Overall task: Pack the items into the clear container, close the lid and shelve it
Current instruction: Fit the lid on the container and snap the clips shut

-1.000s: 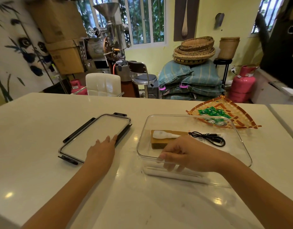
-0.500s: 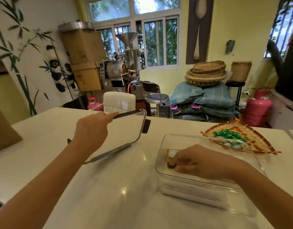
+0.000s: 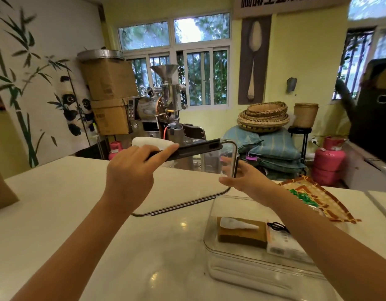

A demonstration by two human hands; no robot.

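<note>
The clear container (image 3: 211,231) stands on the white table at the lower right. Inside it lie a brown box (image 3: 242,234) with a white object (image 3: 235,223) on top, a black cable (image 3: 276,227) and a pale flat packet (image 3: 283,242). The clear lid (image 3: 187,183) with black clips hangs tilted in the air, left of and above the container. My left hand (image 3: 131,172) grips its far left edge. My right hand (image 3: 246,179) touches the lid's right edge with fingers spread.
A woven triangular tray (image 3: 326,203) with green pieces lies on the table at the right. A brown paper bag (image 3: 0,187) stands at the left edge. Beyond the table are a white chair (image 3: 144,142), a coffee roaster, stacked sacks and a pink gas cylinder (image 3: 326,161).
My left hand has lifted the lid off the table and carried it right, toward the container. My right hand has left the container's near rim and risen to the lid's right edge.
</note>
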